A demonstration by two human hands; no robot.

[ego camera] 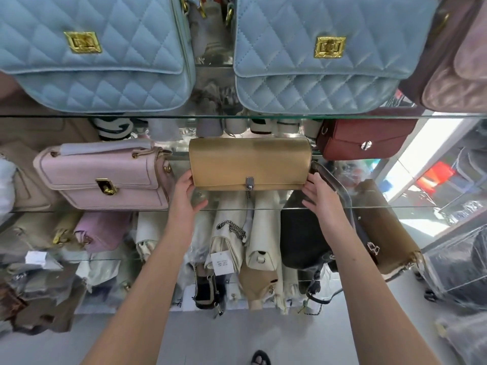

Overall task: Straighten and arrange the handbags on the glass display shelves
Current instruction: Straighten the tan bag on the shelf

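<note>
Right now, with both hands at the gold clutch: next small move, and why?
Probably ease both hands off. The gold clutch looks level with the glass shelf edge, clasp facing front; the left hand and right hand only touch its ends with straight fingers.

Pale grey floor (216, 335) fills 6 o'clock. Glass shelves (263, 116) run across the view in tiers, from 9 to 3 o'clock. At 3 o'clock, strong daylight comes through a bright opening (432, 143); window or door is unclear. A blurred red shape (434, 177) sits just below it.
</note>
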